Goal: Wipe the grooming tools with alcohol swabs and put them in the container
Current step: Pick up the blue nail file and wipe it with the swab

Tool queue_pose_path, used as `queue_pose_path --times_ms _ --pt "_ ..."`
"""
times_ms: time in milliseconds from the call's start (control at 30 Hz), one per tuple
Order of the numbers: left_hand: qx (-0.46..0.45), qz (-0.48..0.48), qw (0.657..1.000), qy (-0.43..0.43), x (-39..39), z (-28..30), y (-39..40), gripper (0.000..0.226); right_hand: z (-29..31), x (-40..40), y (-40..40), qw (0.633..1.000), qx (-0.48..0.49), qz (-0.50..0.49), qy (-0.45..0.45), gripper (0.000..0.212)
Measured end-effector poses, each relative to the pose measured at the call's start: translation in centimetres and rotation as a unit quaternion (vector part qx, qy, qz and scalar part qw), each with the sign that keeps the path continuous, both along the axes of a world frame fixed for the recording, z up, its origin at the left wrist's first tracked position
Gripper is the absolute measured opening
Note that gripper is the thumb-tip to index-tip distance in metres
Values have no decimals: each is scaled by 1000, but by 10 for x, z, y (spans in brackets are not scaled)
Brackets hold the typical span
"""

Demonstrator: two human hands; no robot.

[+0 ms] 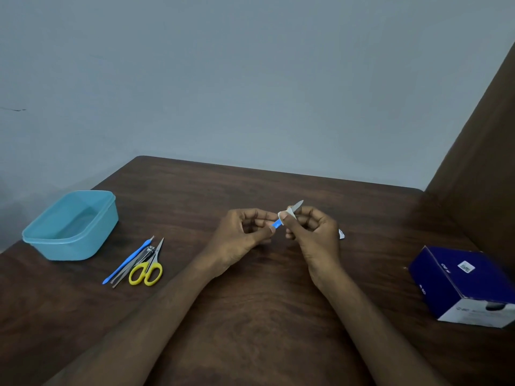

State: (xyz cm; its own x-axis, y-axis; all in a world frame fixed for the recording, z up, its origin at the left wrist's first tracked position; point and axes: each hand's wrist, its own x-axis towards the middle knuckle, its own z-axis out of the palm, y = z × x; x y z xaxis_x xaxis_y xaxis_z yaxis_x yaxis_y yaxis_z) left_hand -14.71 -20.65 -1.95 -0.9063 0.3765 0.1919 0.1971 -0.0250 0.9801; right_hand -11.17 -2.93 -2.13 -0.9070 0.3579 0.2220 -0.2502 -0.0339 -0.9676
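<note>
**Blue-handled tool wiped above mid-table**

Head view: both hands were raised over the middle of the dark wooden table (250, 316). The left hand (242, 235) pinched the blue handle of a small grooming tool (277, 224) between thumb and fingertips, the other fingers curled. The right hand (312, 232) pinched a white swab (287, 214) round the tool's shaft, thumb on top, so that only the grey metal tip stuck out past the fingers, pointing up and away to the right. Each grip was thus closed on something, neither spread.

At the table's left edge stood the light blue container (69, 227), open-topped, its near corner close to the rim. Just beside it, toward the middle, lay a small heap of tools touching one another: a blue-handled pusher (125, 260), a nail clipper (149, 250), tweezers (125, 274) and yellow-handled scissors (147, 270), all angled with their points toward the far side. A strip of bare wood separated this heap from the left forearm.

Behind the right hand a scrap of white wrapper (341, 234) showed on the wood. On the right, a dark blue box (462, 285) sat near the table's right edge, well apart from the hands, with open wood between. A brown panel (479, 162) rose along the right side, and a grey wall (250, 79) met the far edge.
</note>
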Motion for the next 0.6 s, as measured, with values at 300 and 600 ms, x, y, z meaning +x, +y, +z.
queue_pose_path --times_ms 300,600 --pt "-12 46 998 37 -4 -4 -1 9 -6 -2 4 999 29 -18 -19 15" --pt "-65 48 994 75 -3 -4 -1 7 -1 -1 2 999 30 -32 4 16"
